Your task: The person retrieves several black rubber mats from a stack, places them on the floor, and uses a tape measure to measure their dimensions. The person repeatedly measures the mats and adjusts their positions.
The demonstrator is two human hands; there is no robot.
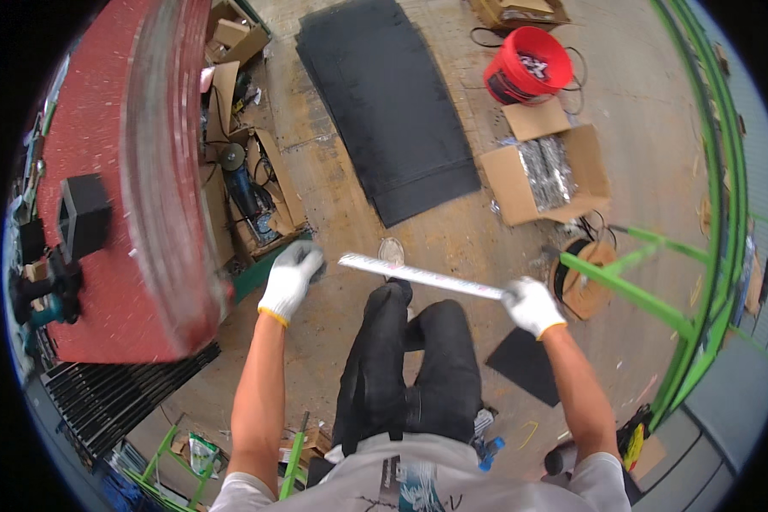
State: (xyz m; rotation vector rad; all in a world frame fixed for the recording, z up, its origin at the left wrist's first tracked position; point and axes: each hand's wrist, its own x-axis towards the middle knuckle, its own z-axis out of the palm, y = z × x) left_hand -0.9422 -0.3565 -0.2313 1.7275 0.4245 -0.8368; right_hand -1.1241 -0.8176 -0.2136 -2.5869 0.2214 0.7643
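Note:
My right hand (533, 307), in a white work glove with a yellow cuff, is closed round one end of a long, thin white strip (422, 276) with faint printing along it. The strip reaches left in front of my knees, its free end slightly higher. Apart from that end, my left hand (292, 277), in a matching glove with grey fingers, is raised near the red workbench (102, 282). Its fingers are loosely bent with the thumb apart, and no object shows in it.
Black sheets (392, 111) lie on the floor ahead. At right are an open carton (508, 183) of silvery wrapped pieces, a red bucket (512, 64), a brown reel (593, 277) and a green metal frame (623, 286). An angle grinder (243, 188) sits in a box beside the bench.

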